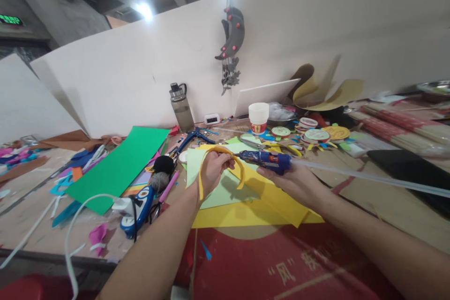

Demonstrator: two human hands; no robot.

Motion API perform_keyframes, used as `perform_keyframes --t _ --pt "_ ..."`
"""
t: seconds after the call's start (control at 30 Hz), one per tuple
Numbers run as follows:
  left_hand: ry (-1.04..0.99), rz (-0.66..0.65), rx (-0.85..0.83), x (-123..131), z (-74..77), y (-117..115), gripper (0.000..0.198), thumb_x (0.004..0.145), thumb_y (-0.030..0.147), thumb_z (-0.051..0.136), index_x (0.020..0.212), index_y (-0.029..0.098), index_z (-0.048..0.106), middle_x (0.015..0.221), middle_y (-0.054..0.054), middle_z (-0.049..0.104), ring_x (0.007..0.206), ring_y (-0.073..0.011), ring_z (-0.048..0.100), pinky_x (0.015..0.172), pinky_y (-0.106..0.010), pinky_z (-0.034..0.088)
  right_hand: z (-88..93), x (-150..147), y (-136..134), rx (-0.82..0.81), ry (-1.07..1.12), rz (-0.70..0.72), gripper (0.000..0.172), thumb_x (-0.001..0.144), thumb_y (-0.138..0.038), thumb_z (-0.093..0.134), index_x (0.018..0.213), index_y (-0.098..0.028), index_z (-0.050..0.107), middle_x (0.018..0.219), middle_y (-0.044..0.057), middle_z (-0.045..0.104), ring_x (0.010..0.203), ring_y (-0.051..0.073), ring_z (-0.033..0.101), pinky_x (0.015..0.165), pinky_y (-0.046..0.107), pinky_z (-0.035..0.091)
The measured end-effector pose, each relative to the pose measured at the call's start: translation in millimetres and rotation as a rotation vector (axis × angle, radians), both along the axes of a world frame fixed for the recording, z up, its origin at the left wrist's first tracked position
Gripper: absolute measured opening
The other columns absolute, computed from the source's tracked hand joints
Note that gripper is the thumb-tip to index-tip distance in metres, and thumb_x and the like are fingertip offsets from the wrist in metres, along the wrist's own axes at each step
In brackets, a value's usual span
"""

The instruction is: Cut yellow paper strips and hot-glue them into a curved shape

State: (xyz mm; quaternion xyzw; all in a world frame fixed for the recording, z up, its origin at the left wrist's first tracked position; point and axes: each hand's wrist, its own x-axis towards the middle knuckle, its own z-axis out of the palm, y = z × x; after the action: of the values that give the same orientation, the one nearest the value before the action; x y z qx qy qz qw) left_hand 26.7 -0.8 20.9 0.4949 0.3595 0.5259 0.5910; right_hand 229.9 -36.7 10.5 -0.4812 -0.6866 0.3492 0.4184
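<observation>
My left hand (213, 169) is closed on a curved yellow foam strip (235, 163), holding it up over the table. My right hand (294, 179) grips a blue hot glue gun (270, 160) with a long clear glue stick (369, 177) trailing to the right. The gun's nozzle points left at the strip, close to my left fingers. Beneath both hands lie yellow sheets (260, 204) and a light green sheet (214, 183).
A large green sheet (121, 166), another glue gun (138, 206) with a white cord, scraps and pens lie at left. At the back stand a water bottle (182, 107), a paper cup (258, 118), round stickers (316, 135) and a white board wall. Stick bundles (404, 126) lie right.
</observation>
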Motion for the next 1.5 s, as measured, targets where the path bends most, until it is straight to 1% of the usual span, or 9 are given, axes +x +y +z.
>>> perform_keyframes --t 0.2,0.37,0.5,0.63,0.8,0.93,1.1,1.3,1.5 --pt "0.026 0.042 -0.014 2 1.9 -1 0.012 0.067 0.024 0.063 0.071 0.013 0.059 0.060 -0.001 0.057 0.055 -0.0098 0.052 0.056 -0.024 0.042 -6.4 3 3 0.027 -0.059 -0.033 0.039 0.078 -0.052 0.060 0.107 -0.027 0.068 0.106 0.004 0.071 0.100 0.029 0.065 0.087 0.044 0.052" --pt "0.041 0.072 0.033 2 -0.6 -1 0.016 0.068 0.026 0.063 0.075 0.015 0.055 0.059 0.000 0.057 0.055 -0.0102 0.054 0.057 -0.024 0.044 -1.3 2 2 0.057 -0.087 -0.027 0.037 0.079 -0.051 0.059 0.106 -0.028 0.068 0.105 0.003 0.071 0.099 0.028 0.065 0.085 0.042 0.053" --pt "0.131 0.060 0.119 -2 -4.8 0 0.016 0.073 0.027 0.062 0.081 0.016 0.054 0.061 0.000 0.058 0.057 -0.0114 0.056 0.059 -0.026 0.046 4.4 1 1 0.125 -0.128 -0.026 0.036 0.080 -0.048 0.058 0.108 -0.028 0.068 0.106 0.003 0.071 0.100 0.027 0.065 0.086 0.040 0.053" --pt "0.191 0.037 0.131 -4 -7.0 1 0.015 0.075 0.028 0.060 0.080 0.015 0.054 0.062 -0.001 0.058 0.057 -0.0117 0.056 0.057 -0.026 0.046 1.7 1 3 0.141 -0.157 -0.036 0.037 0.080 -0.048 0.057 0.109 -0.027 0.067 0.107 0.004 0.070 0.101 0.026 0.064 0.087 0.041 0.052" --pt "0.116 0.053 0.101 -3 -6.7 2 0.016 0.074 0.030 0.060 0.079 0.016 0.056 0.060 0.000 0.058 0.056 -0.0113 0.055 0.055 -0.024 0.044 -1.0 2 3 0.143 -0.171 -0.033 0.040 0.082 -0.049 0.055 0.114 -0.026 0.065 0.109 0.005 0.070 0.101 0.027 0.064 0.089 0.044 0.050" --pt "0.080 0.054 0.071 -4 -6.5 4 0.019 0.073 0.033 0.060 0.077 0.015 0.057 0.059 -0.001 0.058 0.055 -0.0115 0.055 0.055 -0.025 0.043 4.1 2 0 0.092 -0.187 -0.057 0.039 0.080 -0.051 0.057 0.108 -0.026 0.068 0.104 0.005 0.072 0.101 0.029 0.064 0.087 0.043 0.052" --pt "0.081 0.057 0.049 -4 -7.5 5 0.021 0.073 0.034 0.060 0.075 0.014 0.058 0.058 -0.002 0.058 0.056 -0.0121 0.055 0.053 -0.025 0.043 9.3 1 -2 0.076 -0.124 -0.031 0.038 0.079 -0.050 0.058 0.107 -0.028 0.069 0.107 0.004 0.071 0.102 0.029 0.064 0.085 0.042 0.053" --pt "0.106 0.064 0.045 -3 -5.6 3 0.023 0.073 0.035 0.062 0.069 0.014 0.057 0.055 -0.002 0.058 0.051 -0.0108 0.053 0.053 -0.024 0.042 10.4 0 -3 0.072 -0.097 -0.010 0.039 0.079 -0.049 0.059 0.112 -0.029 0.067 0.114 0.003 0.068 0.106 0.028 0.062 0.092 0.042 0.050" --pt "0.069 0.050 0.021 -3 -3.7 2 0.024 0.072 0.035 0.064 0.070 0.015 0.053 0.054 -0.001 0.057 0.050 -0.0110 0.054 0.051 -0.024 0.041 8.6 0 -3 0.080 -0.067 0.030 0.039 0.081 -0.046 0.058 0.116 -0.029 0.065 0.116 0.002 0.067 0.109 0.027 0.061 0.095 0.044 0.048"
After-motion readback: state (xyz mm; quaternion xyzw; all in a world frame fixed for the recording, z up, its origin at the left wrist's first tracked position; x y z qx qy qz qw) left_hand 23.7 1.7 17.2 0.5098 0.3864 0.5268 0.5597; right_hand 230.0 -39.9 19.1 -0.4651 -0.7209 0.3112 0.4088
